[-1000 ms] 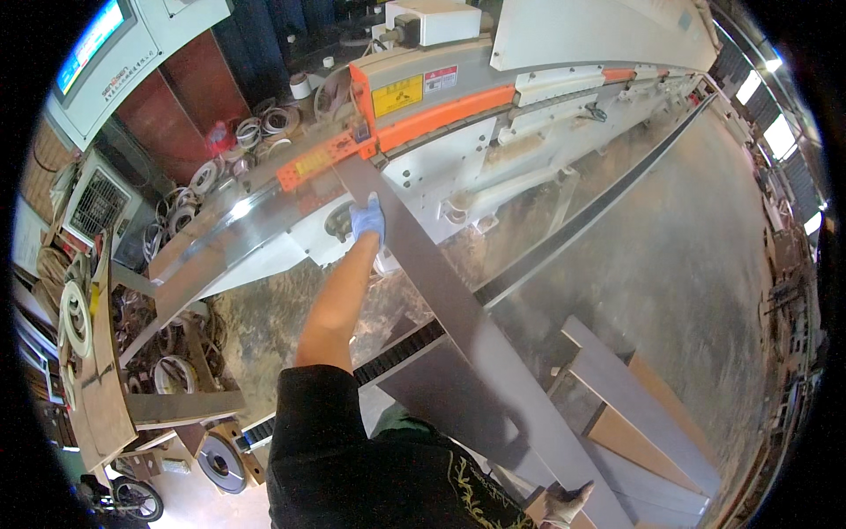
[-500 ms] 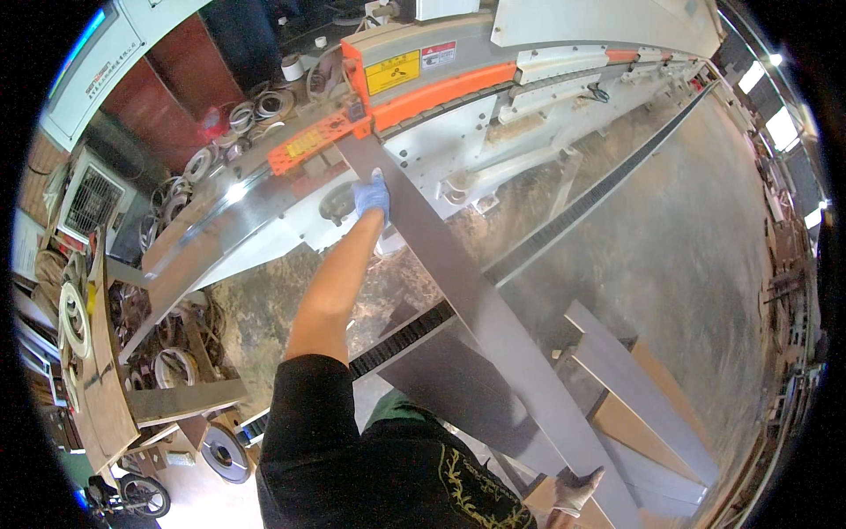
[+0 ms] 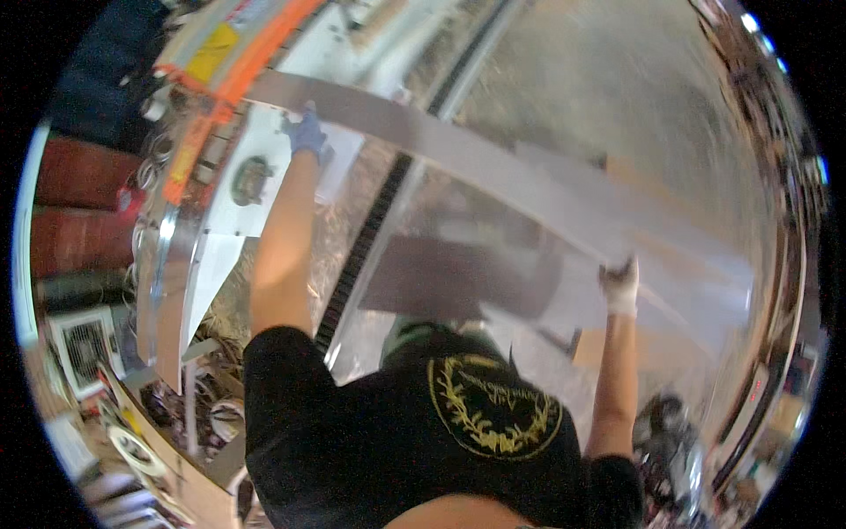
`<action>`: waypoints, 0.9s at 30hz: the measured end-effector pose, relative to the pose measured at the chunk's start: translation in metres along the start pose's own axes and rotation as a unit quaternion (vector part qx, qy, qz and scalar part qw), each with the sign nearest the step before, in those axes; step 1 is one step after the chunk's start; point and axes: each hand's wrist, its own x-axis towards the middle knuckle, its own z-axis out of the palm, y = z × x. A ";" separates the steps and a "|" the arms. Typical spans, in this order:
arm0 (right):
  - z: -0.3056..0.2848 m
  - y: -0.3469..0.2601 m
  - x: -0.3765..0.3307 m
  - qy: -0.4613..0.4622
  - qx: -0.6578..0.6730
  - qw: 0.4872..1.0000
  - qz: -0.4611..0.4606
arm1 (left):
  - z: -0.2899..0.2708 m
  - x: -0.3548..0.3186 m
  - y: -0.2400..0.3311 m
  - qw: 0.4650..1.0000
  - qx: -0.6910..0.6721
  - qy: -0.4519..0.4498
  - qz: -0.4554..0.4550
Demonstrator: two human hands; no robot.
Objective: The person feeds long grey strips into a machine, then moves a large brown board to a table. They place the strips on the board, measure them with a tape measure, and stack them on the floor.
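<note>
A long grey board (image 3: pixel 493 172) runs across the view from the upper left toward the right. My left hand (image 3: pixel 307 134), in a blue glove, grips its lower edge near the far end, beside the white and orange machine (image 3: pixel 233 62). My right hand (image 3: pixel 619 284), in a pale glove, grips the board's near end at the right. The picture is blurred by motion.
A black toothed track (image 3: pixel 361 256) runs along the floor below the board. More grey boards (image 3: pixel 458 273) lie stacked under it. Rolls of edge tape (image 3: pixel 132 441) and a wooden rack sit at the lower left. Concrete floor (image 3: pixel 608 79) spreads at the upper right.
The view has swung sharply to the left and tilted. The board now lies across the picture, and my right hand has come into view gripping its near end. My left hand stays on the board.
</note>
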 end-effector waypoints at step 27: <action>-0.245 0.065 -0.214 0.183 -0.220 0.956 0.064 | 0.053 -0.159 -0.235 0.552 0.727 -0.297 0.280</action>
